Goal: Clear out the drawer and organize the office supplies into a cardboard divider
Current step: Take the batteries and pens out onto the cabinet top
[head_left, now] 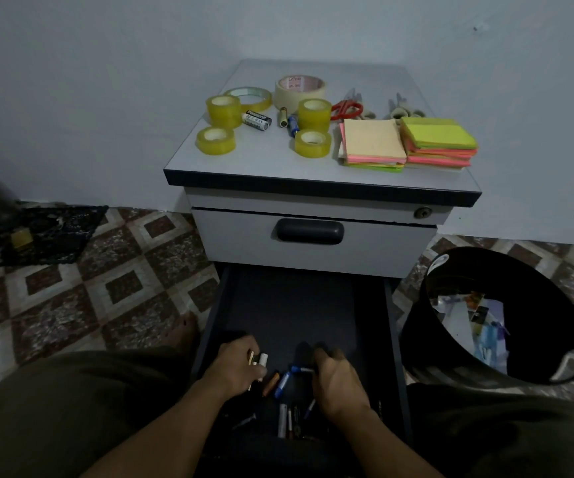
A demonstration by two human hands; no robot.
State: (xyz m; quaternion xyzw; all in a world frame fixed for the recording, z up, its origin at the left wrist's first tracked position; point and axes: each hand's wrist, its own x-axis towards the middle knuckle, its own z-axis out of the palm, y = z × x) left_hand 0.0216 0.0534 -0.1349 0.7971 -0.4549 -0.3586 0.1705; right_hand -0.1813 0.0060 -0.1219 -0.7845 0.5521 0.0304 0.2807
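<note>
- Left hand [235,369] clutches several small batteries [259,360] in the open drawer [220,305]; they look light, rigid and smooth, so likely to roll.
- Loose batteries [282,420] lie at the drawer's near end; best pinched mid-barrel.
- Right hand [337,379] curls at a blue-capped battery [299,369]; I cannot tell whether it grips it.

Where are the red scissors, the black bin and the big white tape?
red scissors [347,110]: head view, on the handles.
black bin [416,336]: head view, outer wall.
big white tape [295,95]: head view, outer side.
</note>
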